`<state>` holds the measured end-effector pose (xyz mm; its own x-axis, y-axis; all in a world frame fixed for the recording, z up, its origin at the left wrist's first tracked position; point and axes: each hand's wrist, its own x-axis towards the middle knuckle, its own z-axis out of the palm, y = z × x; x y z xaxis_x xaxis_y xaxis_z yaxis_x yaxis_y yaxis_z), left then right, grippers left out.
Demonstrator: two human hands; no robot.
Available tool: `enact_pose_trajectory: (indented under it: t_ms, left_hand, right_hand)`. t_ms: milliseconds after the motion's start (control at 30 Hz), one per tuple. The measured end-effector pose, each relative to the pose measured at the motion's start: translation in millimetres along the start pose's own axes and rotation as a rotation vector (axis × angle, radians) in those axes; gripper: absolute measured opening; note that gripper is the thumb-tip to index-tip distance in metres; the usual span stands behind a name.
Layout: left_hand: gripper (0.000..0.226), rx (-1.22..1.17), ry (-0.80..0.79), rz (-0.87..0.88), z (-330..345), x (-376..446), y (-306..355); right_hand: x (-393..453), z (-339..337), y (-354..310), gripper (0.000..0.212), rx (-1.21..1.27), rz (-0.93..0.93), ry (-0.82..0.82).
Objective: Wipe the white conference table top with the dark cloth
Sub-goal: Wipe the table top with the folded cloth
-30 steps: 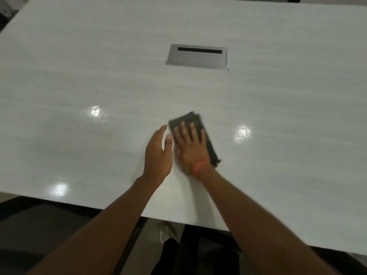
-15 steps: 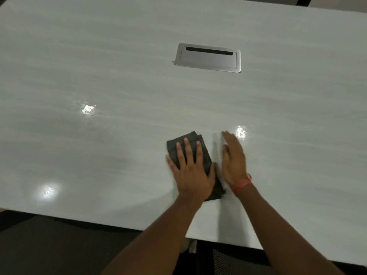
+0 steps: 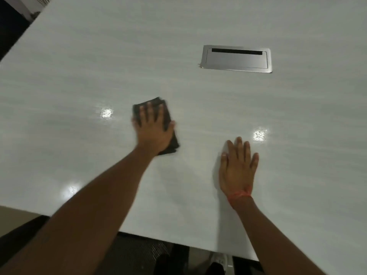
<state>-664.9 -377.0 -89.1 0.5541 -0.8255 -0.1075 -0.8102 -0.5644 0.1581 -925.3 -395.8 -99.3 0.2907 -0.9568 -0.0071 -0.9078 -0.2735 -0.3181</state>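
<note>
The white conference table [image 3: 79,80] fills most of the view. A folded dark cloth [image 3: 166,116] lies flat on it, left of centre. My left hand [image 3: 154,130] presses down on the cloth with straight, spread fingers and covers most of it. My right hand [image 3: 238,167] lies flat on the bare table top to the right of the cloth, fingers straight. It holds nothing, and a red band circles its wrist.
A silver cable hatch [image 3: 236,58] with a dark slot is set flush into the table, far right of the cloth. The table's near edge [image 3: 158,238] runs below my arms, with dark floor under it. Ceiling lights glint on the glossy surface.
The cloth passed from under my right hand to under my left hand. My left hand has slid it away to the left. My right hand now rests on the bare table.
</note>
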Motion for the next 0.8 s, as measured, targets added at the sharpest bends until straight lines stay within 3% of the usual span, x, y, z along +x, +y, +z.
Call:
enact_pose_trajectory:
  t_ms: [67, 133, 233, 300, 400, 467, 500, 567, 667, 733, 800]
  left_hand:
    - [0.073, 0.027, 0.053, 0.231, 14, 4, 38]
    - [0.064, 0.033, 0.1, 0.499, 22, -45, 65]
    - [0.061, 0.035, -0.019, 0.665, 19, -124, 17]
    - [0.061, 0.073, -0.028, 0.617, 9, -117, -61]
    - [0.064, 0.132, 0.076, 0.259, -13, -26, -163]
    - [0.065, 0.027, 0.076, -0.006, -26, 34, -173]
    - [0.066, -0.005, 0.084, -0.024, -24, 48, -156]
    - [0.066, 0.035, 0.167, 0.142, -3, 44, -98]
    - [0.061, -0.009, 0.168, 0.545, 15, -49, -10]
    - [0.062, -0.035, 0.007, 0.686, 9, -121, 1]
    - [0.063, 0.004, -0.045, 0.728, 7, -147, -37]
  right_hand:
    - [2, 0, 0, 0.065, 0.038, 0.012, 0.014]
    - [1, -3, 0, 0.065, 0.073, 0.016, 0.027]
    - [-1, -3, 0, 0.064, 0.077, 0.034, 0.032]
    - [0, -1, -2, 0.063, 0.054, 0.042, 0.028]
    - [-1, 1, -2, 0.062, 0.012, 0.042, 0.035]
    - [0, 2, -3, 0.061, -0.002, 0.038, 0.047]
    - [1, 3, -2, 0.061, -0.004, 0.031, 0.049]
    - [2, 5, -1, 0.061, -0.006, 0.03, 0.043]
    - [-2, 3, 0, 0.061, -0.013, 0.021, 0.04]
    - [-1, 1, -1, 0.062, -0.014, 0.015, 0.036]
    - [-1, 1, -2, 0.062, -0.019, 0.022, 0.023]
